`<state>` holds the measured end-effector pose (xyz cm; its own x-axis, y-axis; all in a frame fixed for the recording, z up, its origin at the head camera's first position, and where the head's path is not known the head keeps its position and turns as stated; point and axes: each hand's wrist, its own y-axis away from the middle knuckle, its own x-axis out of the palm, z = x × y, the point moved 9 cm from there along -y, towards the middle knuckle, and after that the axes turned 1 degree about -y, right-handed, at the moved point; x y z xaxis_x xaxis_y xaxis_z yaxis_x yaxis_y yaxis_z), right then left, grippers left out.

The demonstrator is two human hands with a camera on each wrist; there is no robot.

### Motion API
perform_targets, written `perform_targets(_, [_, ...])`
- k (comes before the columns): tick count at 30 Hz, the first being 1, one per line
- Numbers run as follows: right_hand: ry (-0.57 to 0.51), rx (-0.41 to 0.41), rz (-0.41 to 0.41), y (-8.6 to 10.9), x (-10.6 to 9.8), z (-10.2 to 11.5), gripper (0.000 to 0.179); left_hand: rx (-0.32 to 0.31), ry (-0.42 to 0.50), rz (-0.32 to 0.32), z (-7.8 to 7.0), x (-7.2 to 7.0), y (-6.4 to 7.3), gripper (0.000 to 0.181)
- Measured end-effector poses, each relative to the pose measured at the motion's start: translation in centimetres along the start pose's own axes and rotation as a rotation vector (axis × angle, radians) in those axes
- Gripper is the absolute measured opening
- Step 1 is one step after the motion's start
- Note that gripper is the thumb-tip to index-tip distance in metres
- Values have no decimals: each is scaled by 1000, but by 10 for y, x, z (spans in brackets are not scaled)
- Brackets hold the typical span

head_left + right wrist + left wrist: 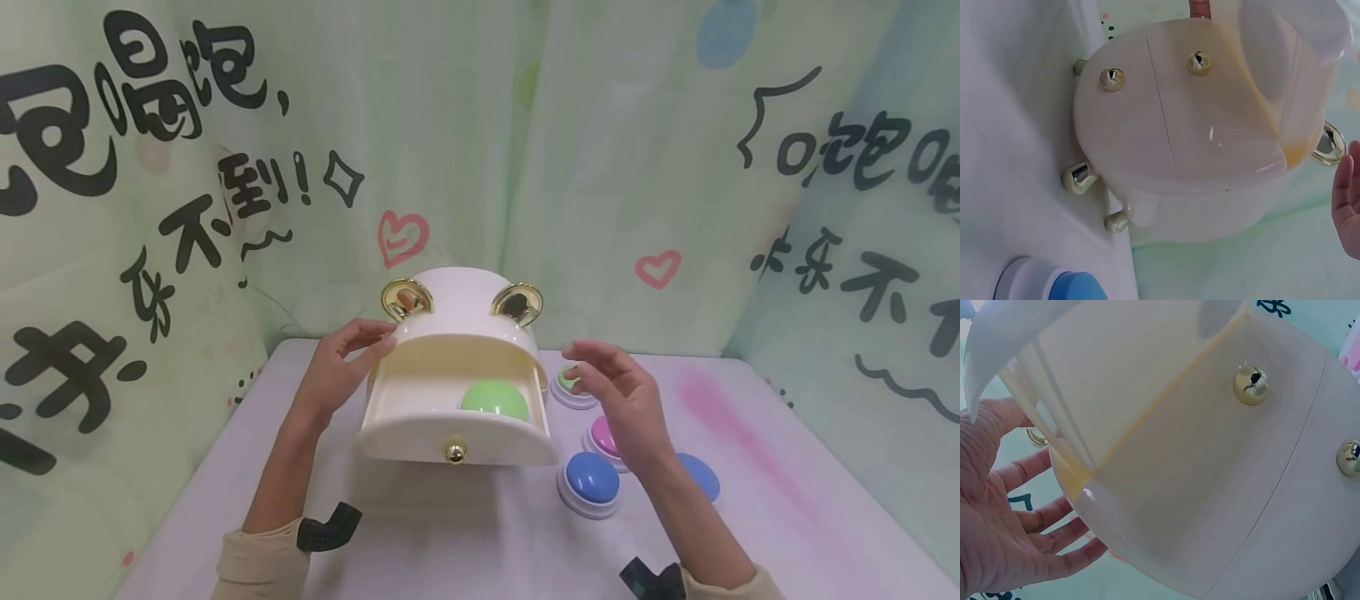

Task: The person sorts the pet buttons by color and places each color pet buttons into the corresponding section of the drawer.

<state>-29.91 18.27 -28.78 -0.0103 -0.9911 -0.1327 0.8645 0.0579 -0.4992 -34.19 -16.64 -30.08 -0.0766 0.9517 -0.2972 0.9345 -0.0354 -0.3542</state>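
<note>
A rounded white cabinet [461, 296] with gold ear-like rings stands on the table, its top drawer [405, 437] pulled out. In the drawer lies a green domed button [495, 398]. My left hand [341, 367] is at the cabinet's upper left side. In the left wrist view, that left hand [1016, 512] has its fingers extended along the curved edge. Off the cabinet's right side, my right hand [626, 400] hangs in the air, fingers loosely bent and holding nothing. Part of the right hand [1349, 203] shows in the right wrist view.
Right of the cabinet, several domed buttons stand on the white table [525, 550]: a blue button [592, 477], a pink button [602, 435], a green button [567, 379] and another blue one partly behind my right arm. Printed curtains [600, 167] hang behind and beside the table.
</note>
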Motion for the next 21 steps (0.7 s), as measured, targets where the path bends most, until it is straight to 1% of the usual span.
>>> perform_targets(6, [21, 47, -18, -3, -9, -13, 30, 1, 1, 0, 0, 0, 0, 35])
perform_targets(15, [-31, 98, -38, -10, -22, -36, 31, -2, 0, 1, 0, 0, 0, 35])
perform_targets(21, [-67, 152, -44, -14, -29, -53, 29, 3, 0, 1, 0, 0, 1, 35])
